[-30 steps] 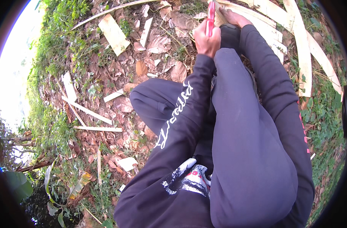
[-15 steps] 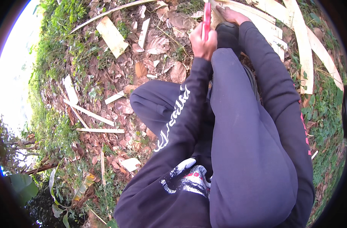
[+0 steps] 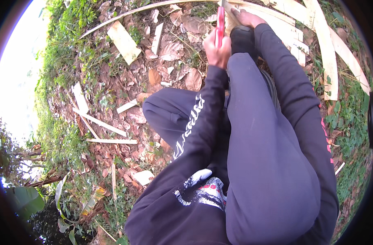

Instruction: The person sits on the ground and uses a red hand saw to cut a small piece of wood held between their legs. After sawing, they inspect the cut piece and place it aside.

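Observation:
At the top of the view my left hand [image 3: 217,48] is closed round the red handle of a bladed tool [image 3: 221,25]. Its grey blade points away from me and runs out of the picture, so I cannot tell its full shape. My right hand [image 3: 248,18] lies with fingers stretched on a pale piece of wood [image 3: 230,19], just right of the tool. The wood piece is partly hidden by my dark shoe [image 3: 243,40], which sits between my two hands. A long thin wooden strip [image 3: 154,5] curves across the ground at the top.
Pale wooden boards [image 3: 284,30] lie to the right of my right hand, with long strips [image 3: 327,61] crossing them. On the left, a short board [image 3: 124,42] and several offcuts [image 3: 100,122] rest among dry leaves and grass. My bent legs [image 3: 264,143] fill the middle.
My left hand and the red-handled tool sit slightly lower, nearer me. The right hand stays on the wood. The ground has shifted a little to the right with the view.

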Action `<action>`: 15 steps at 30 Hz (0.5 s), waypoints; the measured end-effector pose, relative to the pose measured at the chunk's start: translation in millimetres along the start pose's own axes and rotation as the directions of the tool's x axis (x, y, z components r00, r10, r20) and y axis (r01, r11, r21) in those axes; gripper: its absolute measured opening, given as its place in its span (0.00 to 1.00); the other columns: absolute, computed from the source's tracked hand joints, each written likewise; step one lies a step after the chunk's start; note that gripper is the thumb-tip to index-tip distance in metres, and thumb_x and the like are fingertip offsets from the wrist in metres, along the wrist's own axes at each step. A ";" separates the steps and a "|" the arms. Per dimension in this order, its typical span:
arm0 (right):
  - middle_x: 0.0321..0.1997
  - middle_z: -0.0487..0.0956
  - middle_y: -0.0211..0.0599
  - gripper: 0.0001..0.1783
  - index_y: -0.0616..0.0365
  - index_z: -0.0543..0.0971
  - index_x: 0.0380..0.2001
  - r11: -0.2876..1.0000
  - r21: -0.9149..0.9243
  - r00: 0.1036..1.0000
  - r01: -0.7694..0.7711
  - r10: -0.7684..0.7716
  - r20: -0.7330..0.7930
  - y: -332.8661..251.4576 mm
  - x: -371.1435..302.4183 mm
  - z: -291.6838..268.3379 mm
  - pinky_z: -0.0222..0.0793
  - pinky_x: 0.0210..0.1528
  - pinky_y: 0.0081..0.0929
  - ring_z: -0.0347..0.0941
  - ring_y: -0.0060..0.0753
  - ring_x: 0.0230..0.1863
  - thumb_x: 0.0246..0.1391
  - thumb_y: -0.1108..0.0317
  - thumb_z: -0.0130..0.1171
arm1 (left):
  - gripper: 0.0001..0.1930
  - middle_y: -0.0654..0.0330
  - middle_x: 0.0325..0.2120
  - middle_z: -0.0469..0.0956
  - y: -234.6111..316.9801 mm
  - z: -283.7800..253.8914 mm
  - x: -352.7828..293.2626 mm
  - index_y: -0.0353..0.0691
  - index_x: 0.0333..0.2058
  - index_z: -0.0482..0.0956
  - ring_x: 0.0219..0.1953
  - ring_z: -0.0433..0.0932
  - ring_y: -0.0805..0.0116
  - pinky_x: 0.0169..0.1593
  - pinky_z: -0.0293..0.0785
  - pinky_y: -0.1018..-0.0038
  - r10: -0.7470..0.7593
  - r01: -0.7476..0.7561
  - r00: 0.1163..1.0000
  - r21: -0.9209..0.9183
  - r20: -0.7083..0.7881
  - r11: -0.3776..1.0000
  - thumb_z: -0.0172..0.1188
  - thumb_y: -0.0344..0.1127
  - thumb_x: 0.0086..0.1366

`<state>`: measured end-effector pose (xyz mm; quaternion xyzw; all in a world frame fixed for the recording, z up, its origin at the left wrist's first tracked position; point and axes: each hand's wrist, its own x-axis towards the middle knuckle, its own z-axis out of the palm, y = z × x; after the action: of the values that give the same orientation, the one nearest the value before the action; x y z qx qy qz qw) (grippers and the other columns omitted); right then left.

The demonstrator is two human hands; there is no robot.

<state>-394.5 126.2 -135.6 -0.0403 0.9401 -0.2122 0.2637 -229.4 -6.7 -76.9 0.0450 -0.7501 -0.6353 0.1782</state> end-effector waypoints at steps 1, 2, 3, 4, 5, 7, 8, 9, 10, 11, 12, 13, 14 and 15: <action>0.67 0.62 0.56 0.47 0.64 0.56 0.66 1.000 -0.012 1.000 -0.003 0.003 0.001 -0.7 3.4 0.1 0.54 0.68 0.43 0.62 0.52 0.66 0.62 0.32 0.24 | 0.05 0.69 0.15 0.67 1.8 1.3 20.5 0.33 0.24 0.74 0.18 0.62 0.82 0.22 0.57 0.79 0.002 -0.002 1.000 -0.028 -0.002 1.000 0.51 0.27 0.56; 0.67 0.62 0.57 0.46 0.64 0.56 0.66 0.998 -0.052 1.000 0.022 -0.023 -0.008 11.1 11.2 4.1 0.54 0.67 0.43 0.62 0.52 0.65 0.62 0.33 0.24 | 0.06 0.68 0.14 0.67 1.4 5.9 25.8 0.33 0.25 0.75 0.17 0.62 0.82 0.21 0.56 0.79 0.004 -0.004 1.000 -0.035 0.003 0.999 0.51 0.27 0.57; 0.66 0.62 0.58 0.46 0.64 0.57 0.66 0.996 -0.082 0.999 0.040 -0.041 -0.015 25.7 23.0 9.5 0.55 0.67 0.43 0.63 0.52 0.65 0.63 0.33 0.24 | 0.06 0.68 0.14 0.68 -0.1 4.5 17.1 0.33 0.26 0.75 0.17 0.63 0.82 0.21 0.57 0.79 -0.003 0.004 0.999 -0.031 0.037 1.000 0.51 0.28 0.58; 0.65 0.63 0.59 0.45 0.65 0.57 0.65 0.998 -0.066 1.000 0.002 -0.003 -0.010 14.9 17.7 9.5 0.56 0.66 0.43 0.64 0.53 0.64 0.64 0.35 0.24 | 0.06 0.67 0.15 0.68 -1.3 -8.8 4.2 0.32 0.26 0.75 0.17 0.63 0.82 0.21 0.57 0.79 -0.007 0.007 0.999 -0.002 0.048 1.000 0.51 0.28 0.58; 0.64 0.64 0.60 0.44 0.66 0.58 0.65 0.998 -0.052 0.999 -0.039 0.039 -0.009 5.2 11.7 7.8 0.57 0.65 0.43 0.64 0.53 0.64 0.64 0.37 0.24 | 0.05 0.63 0.15 0.70 10.9 -19.8 -20.1 0.31 0.26 0.74 0.19 0.66 0.78 0.24 0.64 0.76 -0.145 0.146 0.989 -0.051 0.019 0.988 0.51 0.26 0.56; 0.63 0.65 0.61 0.44 0.67 0.58 0.65 0.997 -0.073 0.999 -0.006 0.003 -0.045 18.5 20.8 9.5 0.57 0.65 0.43 0.65 0.53 0.64 0.65 0.37 0.24 | 0.07 0.66 0.19 0.70 30.4 -33.8 -76.1 0.28 0.31 0.75 0.21 0.65 0.81 0.26 0.62 0.81 -0.192 0.189 0.981 -0.119 -0.007 0.975 0.50 0.25 0.57; 0.63 0.66 0.62 0.44 0.67 0.58 0.64 0.997 -0.083 0.998 0.009 -0.014 -0.054 25.7 24.8 14.5 0.57 0.66 0.43 0.65 0.53 0.63 0.65 0.37 0.24 | 0.07 0.67 0.18 0.68 47.5 -45.9 -97.5 0.28 0.29 0.74 0.22 0.65 0.81 0.27 0.61 0.83 -0.154 0.160 0.986 -0.104 0.067 0.982 0.48 0.24 0.54; 0.65 0.63 0.62 0.44 0.66 0.57 0.65 0.997 -0.072 0.999 0.004 -0.008 -0.045 23.7 27.3 17.2 0.57 0.66 0.43 0.64 0.53 0.64 0.65 0.36 0.24 | 0.08 0.67 0.19 0.67 48.9 -59.7 -118.7 0.28 0.29 0.74 0.22 0.64 0.82 0.27 0.60 0.83 -0.151 0.163 0.981 -0.098 0.123 0.982 0.45 0.23 0.52; 0.65 0.63 0.61 0.43 0.64 0.58 0.65 0.998 -0.059 0.999 0.000 -0.003 -0.036 26.3 29.7 15.9 0.58 0.65 0.43 0.65 0.54 0.63 0.64 0.37 0.26 | 0.09 0.67 0.18 0.67 53.2 -62.3 -131.3 0.28 0.28 0.73 0.21 0.64 0.81 0.26 0.60 0.82 -0.167 0.177 0.982 -0.123 0.085 0.977 0.44 0.23 0.50; 0.65 0.63 0.60 0.41 0.61 0.59 0.65 0.999 -0.046 1.000 -0.005 0.004 -0.028 30.1 31.9 14.0 0.60 0.64 0.44 0.66 0.55 0.62 0.63 0.37 0.28 | 0.08 0.67 0.18 0.67 49.7 -60.6 -130.0 0.28 0.28 0.73 0.21 0.64 0.80 0.26 0.60 0.82 -0.150 0.157 0.987 -0.125 0.060 0.980 0.46 0.23 0.50; 0.65 0.63 0.59 0.40 0.59 0.60 0.65 0.999 -0.039 1.000 -0.008 0.007 -0.020 33.2 33.8 11.4 0.61 0.63 0.45 0.66 0.56 0.62 0.63 0.37 0.30 | 0.08 0.67 0.18 0.67 46.7 -56.2 -123.7 0.29 0.28 0.74 0.20 0.64 0.79 0.26 0.60 0.81 -0.132 0.135 0.991 -0.132 0.031 0.982 0.47 0.24 0.49; 0.66 0.64 0.58 0.39 0.56 0.61 0.65 1.000 -0.026 1.000 -0.009 0.009 -0.004 33.9 31.8 12.7 0.63 0.62 0.46 0.67 0.57 0.61 0.62 0.38 0.32 | 0.07 0.66 0.17 0.68 40.5 -41.5 -101.4 0.30 0.27 0.73 0.20 0.64 0.79 0.26 0.61 0.80 -0.224 0.222 0.975 -0.094 -0.011 0.971 0.48 0.24 0.50; 0.66 0.64 0.57 0.38 0.54 0.62 0.65 1.000 -0.018 1.000 -0.019 0.019 0.001 37.2 30.1 11.6 0.64 0.61 0.46 0.68 0.57 0.61 0.62 0.38 0.34 | 0.06 0.66 0.17 0.68 26.5 -19.5 -66.0 0.31 0.26 0.73 0.20 0.64 0.78 0.26 0.61 0.80 -0.307 0.303 0.951 -0.071 -0.048 0.950 0.50 0.25 0.50; 0.66 0.64 0.55 0.37 0.51 0.63 0.64 1.000 -0.006 1.000 -0.014 0.014 0.016 32.6 27.6 13.4 0.65 0.60 0.47 0.68 0.58 0.60 0.61 0.38 0.36 | 0.04 0.65 0.16 0.68 15.2 -6.1 -30.8 0.31 0.25 0.73 0.19 0.65 0.78 0.25 0.62 0.79 -0.211 0.211 0.977 -0.019 -0.006 0.977 0.50 0.25 0.52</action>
<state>-410.1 145.5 -172.9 -0.0361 0.9388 -0.2074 0.2728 -196.3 -0.5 -67.8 0.1254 -0.7344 -0.6574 0.1131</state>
